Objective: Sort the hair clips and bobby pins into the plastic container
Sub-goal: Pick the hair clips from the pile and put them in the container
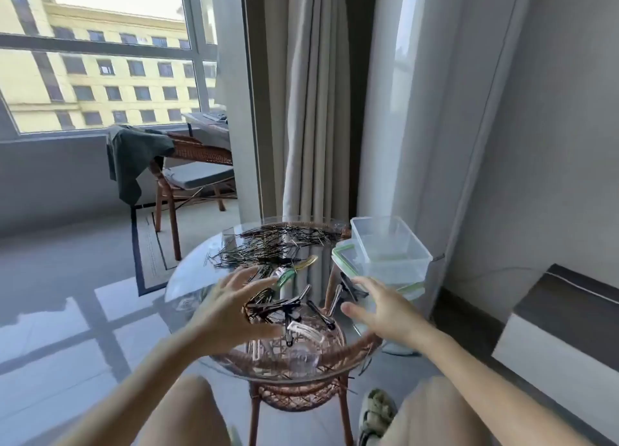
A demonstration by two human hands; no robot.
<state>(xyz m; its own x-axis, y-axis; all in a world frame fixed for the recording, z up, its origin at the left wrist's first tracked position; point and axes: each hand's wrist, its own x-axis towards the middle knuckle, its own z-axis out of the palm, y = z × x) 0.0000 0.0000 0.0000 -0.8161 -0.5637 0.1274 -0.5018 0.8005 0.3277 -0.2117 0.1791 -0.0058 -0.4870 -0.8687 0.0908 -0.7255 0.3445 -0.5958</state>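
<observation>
A heap of dark bobby pins [273, 246] covers the far half of the round glass table [187, 278]. Nearer me lie several black hair clips [284, 306], a green one [284, 277], a yellow one [306, 262] and a clear one [306, 330]. A clear plastic container [390, 241] sits at the table's right edge on a green-rimmed lid [345, 254]. My left hand [231, 315] hovers open over the left of the clips. To their right, in front of the container, my right hand [382, 306] hovers open.
The table has a brown wicker frame [298, 392]. A wicker chair [194, 164] with a dark cloth stands at the back left by the window. Curtains [315, 110] hang behind the table. A low cabinet [562, 331] is at the right. My knees and a sandalled foot are below.
</observation>
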